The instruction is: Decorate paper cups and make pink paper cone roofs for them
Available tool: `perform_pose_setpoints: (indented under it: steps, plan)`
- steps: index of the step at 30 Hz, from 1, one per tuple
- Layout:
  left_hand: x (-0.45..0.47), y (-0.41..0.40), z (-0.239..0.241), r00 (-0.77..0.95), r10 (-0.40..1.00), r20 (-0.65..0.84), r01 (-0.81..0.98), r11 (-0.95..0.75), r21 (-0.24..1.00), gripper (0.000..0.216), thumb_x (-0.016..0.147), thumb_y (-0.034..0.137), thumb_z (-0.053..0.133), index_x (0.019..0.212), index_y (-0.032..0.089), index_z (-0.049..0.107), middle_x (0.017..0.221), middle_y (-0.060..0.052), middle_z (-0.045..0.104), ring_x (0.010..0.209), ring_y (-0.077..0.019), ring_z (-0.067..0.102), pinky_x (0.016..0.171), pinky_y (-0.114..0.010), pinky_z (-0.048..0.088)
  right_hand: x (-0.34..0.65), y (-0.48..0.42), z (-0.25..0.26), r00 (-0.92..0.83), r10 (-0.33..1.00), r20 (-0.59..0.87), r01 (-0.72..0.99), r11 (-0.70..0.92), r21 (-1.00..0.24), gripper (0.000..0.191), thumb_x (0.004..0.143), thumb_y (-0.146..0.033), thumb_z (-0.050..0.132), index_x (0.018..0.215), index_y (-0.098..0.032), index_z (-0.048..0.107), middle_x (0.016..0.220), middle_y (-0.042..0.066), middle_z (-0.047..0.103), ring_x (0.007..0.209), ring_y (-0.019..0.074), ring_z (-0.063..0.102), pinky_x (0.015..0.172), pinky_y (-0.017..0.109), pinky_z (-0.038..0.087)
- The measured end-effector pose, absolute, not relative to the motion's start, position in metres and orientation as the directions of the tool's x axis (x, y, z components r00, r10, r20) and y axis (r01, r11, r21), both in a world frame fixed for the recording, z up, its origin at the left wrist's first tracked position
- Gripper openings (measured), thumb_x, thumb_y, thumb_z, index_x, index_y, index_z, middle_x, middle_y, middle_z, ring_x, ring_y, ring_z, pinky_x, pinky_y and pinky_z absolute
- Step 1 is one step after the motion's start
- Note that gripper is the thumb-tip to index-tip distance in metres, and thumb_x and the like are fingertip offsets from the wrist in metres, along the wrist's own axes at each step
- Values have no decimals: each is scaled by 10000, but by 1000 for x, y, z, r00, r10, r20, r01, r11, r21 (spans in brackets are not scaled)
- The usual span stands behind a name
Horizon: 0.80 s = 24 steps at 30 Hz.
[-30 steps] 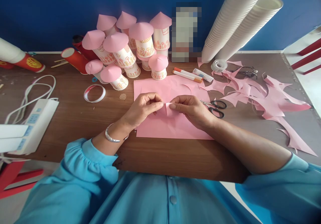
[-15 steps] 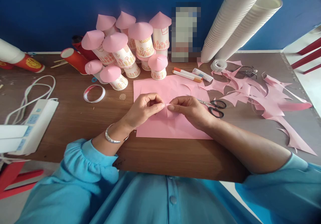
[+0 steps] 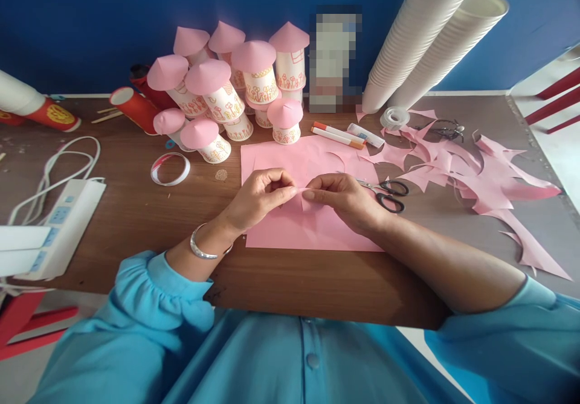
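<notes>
Between both thumbs and forefingers I pinch a small piece of pink paper (image 3: 302, 202), its edges hard to tell from the sheet below. My left hand (image 3: 267, 194), with a silver bangle on the wrist, is closed on its left side. My right hand (image 3: 342, 198) grips the right side, fingertips almost meeting the left ones. Beneath them a pink paper sheet (image 3: 312, 235) lies flat on the table. Black-handled scissors (image 3: 390, 195) rest just right of my right hand, blades partly hidden behind it.
Paper cups with pink cone roofs (image 3: 207, 76) stand at the back. Markers (image 3: 338, 135), a tape roll (image 3: 395, 118) and pink paper scraps (image 3: 492, 177) lie to the right. Tall cup stacks (image 3: 421, 35) lean on the wall. A tape ring (image 3: 170, 169) and power strip (image 3: 67, 229) are left.
Both hands stay in nearly the same place. The pinched pink paper has shifted slightly between the fingertips.
</notes>
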<state>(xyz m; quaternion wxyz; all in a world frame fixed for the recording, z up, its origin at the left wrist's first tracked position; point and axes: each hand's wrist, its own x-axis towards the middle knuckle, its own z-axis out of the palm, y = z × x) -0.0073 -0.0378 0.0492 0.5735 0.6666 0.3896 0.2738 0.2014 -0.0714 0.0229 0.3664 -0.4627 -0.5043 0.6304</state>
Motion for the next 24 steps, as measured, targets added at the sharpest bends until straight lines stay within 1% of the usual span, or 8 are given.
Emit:
perform_pose_setpoints:
  steps: [3, 7, 10, 13, 17, 24]
  plan:
    - [-7, -38, 50, 549, 831, -87, 209, -36, 977, 259, 880, 383, 661, 737, 171, 619, 693, 21, 538, 669, -123, 462, 645, -281, 371, 202, -72, 22, -299, 932, -203, 36, -202, -979, 386, 782, -549, 807, 738, -172, 736, 712, 10, 653, 681, 140, 495, 668, 315, 348]
    - [-5, -39, 50, 535, 840, -89, 230, -43, 972, 280, 849, 403, 729, 738, 164, 635, 707, 16, 567, 675, -120, 462, 639, -279, 363, 202, -72, 22, -297, 935, -192, 86, -174, -981, 394, 801, -558, 789, 754, -170, 744, 701, -2, 629, 674, 134, 472, 663, 314, 337]
    - [-4, -40, 50, 528, 846, -79, 235, -56, 970, 280, 861, 395, 724, 735, 163, 634, 709, 14, 570, 673, -118, 457, 635, -280, 360, 202, -72, 22, -291, 935, -203, 95, -183, -979, 400, 793, -560, 792, 751, -166, 738, 695, -8, 618, 670, 130, 458, 658, 314, 326]
    - [-4, -39, 50, 527, 847, -63, 221, -65, 973, 273, 866, 373, 720, 718, 166, 621, 690, 21, 551, 663, -115, 449, 637, -278, 366, 202, -72, 23, -287, 932, -220, 82, -205, -975, 408, 785, -567, 797, 750, -164, 738, 693, -9, 614, 665, 128, 447, 652, 315, 313]
    - [-6, -37, 49, 518, 854, -56, 176, -43, 984, 257, 868, 355, 725, 719, 168, 629, 680, 21, 558, 669, -116, 476, 654, -271, 392, 202, -71, 24, -268, 933, -240, 16, -245, -969, 415, 761, -571, 820, 728, -169, 723, 687, -4, 617, 673, 136, 464, 661, 321, 312]
    - [-8, -35, 41, 515, 854, -69, 136, -2, 991, 258, 864, 377, 744, 732, 173, 657, 685, 16, 580, 665, -115, 492, 659, -269, 402, 202, -71, 24, -261, 933, -248, -23, -262, -965, 413, 739, -559, 841, 704, -171, 704, 661, -22, 576, 658, 123, 427, 647, 317, 283]
